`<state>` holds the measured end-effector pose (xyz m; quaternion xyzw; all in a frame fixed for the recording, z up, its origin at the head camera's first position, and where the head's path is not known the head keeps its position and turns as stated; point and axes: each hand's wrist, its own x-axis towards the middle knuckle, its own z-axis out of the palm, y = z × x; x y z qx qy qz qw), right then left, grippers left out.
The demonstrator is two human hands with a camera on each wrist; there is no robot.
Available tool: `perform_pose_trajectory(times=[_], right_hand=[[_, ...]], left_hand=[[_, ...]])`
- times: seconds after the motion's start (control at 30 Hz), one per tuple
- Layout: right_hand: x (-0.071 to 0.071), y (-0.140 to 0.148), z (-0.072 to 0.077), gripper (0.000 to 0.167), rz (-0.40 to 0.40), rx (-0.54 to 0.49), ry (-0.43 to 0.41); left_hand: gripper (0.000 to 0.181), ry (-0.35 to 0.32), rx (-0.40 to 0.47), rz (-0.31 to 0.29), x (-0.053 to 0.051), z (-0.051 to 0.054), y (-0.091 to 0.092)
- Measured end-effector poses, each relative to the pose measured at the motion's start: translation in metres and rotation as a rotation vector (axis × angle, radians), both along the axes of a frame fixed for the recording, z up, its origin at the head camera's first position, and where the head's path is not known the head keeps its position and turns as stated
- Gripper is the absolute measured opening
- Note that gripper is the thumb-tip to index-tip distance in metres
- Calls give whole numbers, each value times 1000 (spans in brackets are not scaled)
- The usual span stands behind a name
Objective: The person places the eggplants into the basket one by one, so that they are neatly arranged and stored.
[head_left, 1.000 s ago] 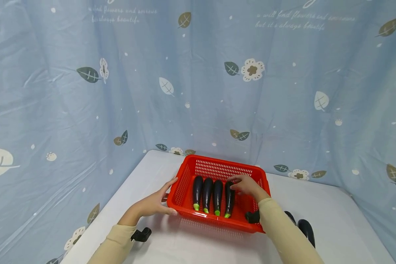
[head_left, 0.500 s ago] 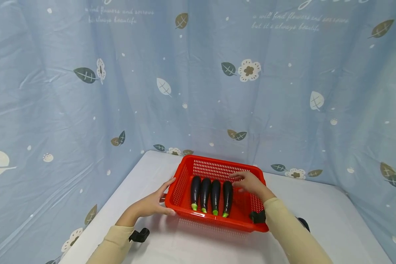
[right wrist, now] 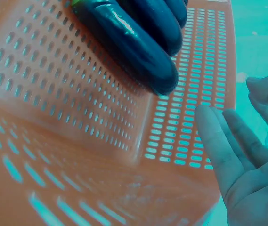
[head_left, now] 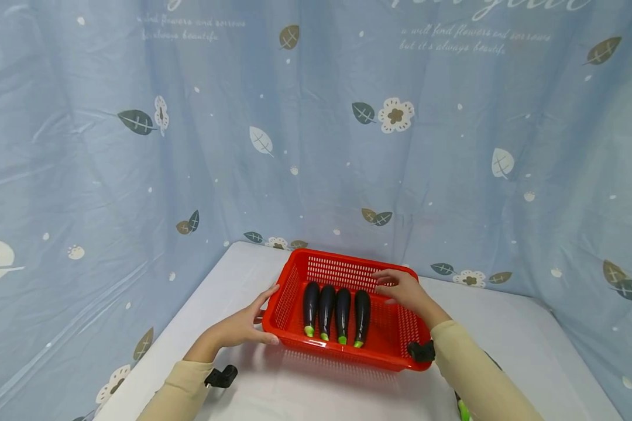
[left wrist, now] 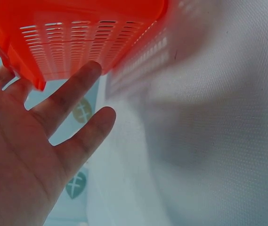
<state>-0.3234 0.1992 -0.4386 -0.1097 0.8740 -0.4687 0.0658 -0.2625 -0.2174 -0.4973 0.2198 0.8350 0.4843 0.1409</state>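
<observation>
A red plastic basket with slotted walls stands on the white table. Several dark purple eggplants lie side by side in it, green stem ends towards me. The rightmost eggplant is slightly apart from the others; its rounded end shows close up in the right wrist view. My left hand is at the basket's left end, fingers spread and touching or almost touching the rim. In the left wrist view its fingers look straight. Over the basket's right part, my right hand holds nothing, its fingers loosely bent.
On the table right of the basket, an eggplant's green stem end pokes out beside the right sleeve; a dark piece shows on the sleeve's other side. A blue curtain with leaf and flower prints hangs behind and at the sides.
My right hand has let go of the rightmost eggplant in the basket and moved right and slightly up. The left hand stays at the basket's left end.
</observation>
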Motion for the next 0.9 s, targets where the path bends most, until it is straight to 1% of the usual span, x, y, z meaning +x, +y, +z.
perform_pose_trajectory(times=[0.1, 0.2, 0.3, 0.5, 0.67, 0.9], right_hand=[[2, 6, 1, 39, 6, -13, 24], [5, 12, 5, 41, -2, -22, 27], [6, 17, 6, 42, -7, -16, 33], [8, 26, 5, 41, -44, 9, 36], [11, 35, 7, 41, -56, -14, 28], [16, 49, 10, 46, -63, -38, 34]], left_hand=[[117, 3, 6, -8, 0, 0, 0], [117, -1, -1, -2, 0, 2, 1], [117, 2, -7, -3, 0, 2, 1], [116, -2, -10, 3, 1, 2, 1], [116, 0, -12, 2, 1, 1, 0], [117, -4, -2, -2, -1, 1, 0]])
